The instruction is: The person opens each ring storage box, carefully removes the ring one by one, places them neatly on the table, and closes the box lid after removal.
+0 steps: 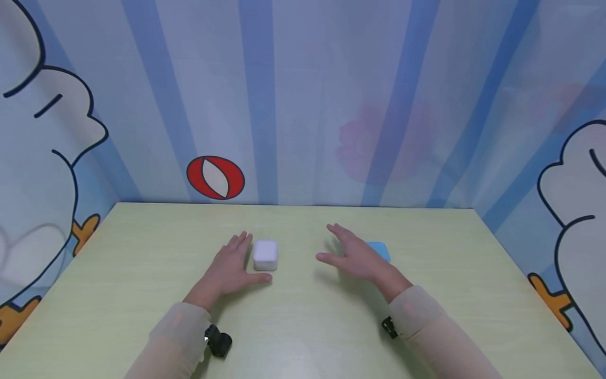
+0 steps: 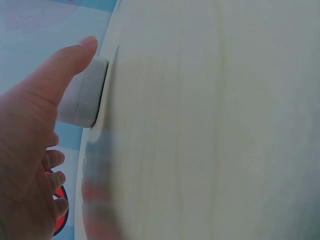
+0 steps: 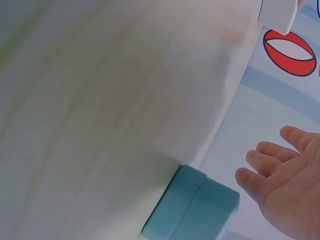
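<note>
A small white box (image 1: 265, 256) with rounded corners sits on the table. My left hand (image 1: 232, 267) is spread just left of it, thumb reaching along its near side, holding nothing. In the left wrist view the thumb overlaps the white box (image 2: 89, 95). My right hand (image 1: 352, 253) hovers over the table with thumb and fingers apart and nothing in its grasp. Partly hidden behind that hand lies a light blue box (image 1: 380, 250). The right wrist view shows this blue box (image 3: 195, 205) with a seam around it, near the open fingers (image 3: 267, 162).
The pale wooden table (image 1: 303, 326) ends at a striped blue backdrop (image 1: 303, 105) behind and at both sides. A red and white ball (image 1: 215, 178) is printed on the backdrop. Black wrist cameras (image 1: 218, 341) sit at both cuffs.
</note>
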A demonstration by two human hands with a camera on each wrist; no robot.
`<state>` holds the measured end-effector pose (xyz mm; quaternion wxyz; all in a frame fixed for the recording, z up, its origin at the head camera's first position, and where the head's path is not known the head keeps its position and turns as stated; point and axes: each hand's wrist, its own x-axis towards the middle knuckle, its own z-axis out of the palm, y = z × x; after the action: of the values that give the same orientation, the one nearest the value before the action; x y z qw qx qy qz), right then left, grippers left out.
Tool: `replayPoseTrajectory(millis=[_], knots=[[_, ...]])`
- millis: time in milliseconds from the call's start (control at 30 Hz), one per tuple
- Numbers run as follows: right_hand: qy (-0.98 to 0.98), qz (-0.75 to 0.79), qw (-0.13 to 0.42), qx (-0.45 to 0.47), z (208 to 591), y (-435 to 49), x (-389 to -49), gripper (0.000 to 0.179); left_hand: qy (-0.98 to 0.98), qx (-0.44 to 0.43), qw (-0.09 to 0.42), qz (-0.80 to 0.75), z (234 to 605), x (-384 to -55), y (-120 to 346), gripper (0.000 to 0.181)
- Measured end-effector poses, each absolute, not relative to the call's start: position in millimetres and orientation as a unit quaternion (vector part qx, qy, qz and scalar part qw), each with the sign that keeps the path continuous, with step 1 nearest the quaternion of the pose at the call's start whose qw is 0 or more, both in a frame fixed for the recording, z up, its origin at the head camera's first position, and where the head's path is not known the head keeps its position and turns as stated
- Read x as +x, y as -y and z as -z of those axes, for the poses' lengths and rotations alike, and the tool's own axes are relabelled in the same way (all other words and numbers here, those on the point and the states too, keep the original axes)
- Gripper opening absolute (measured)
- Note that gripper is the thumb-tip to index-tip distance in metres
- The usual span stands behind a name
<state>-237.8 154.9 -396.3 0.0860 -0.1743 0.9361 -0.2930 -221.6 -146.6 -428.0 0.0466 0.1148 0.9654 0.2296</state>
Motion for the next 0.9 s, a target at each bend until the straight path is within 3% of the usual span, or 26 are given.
replayPoseTrajectory(millis=[900], knots=[[-0.935, 0.293, 0.099, -0.176, 394.0, -132.0, -238.1, 0.088, -0.963, 0.115, 0.044, -0.238, 429.2, -225.1, 144.9, 0.112]])
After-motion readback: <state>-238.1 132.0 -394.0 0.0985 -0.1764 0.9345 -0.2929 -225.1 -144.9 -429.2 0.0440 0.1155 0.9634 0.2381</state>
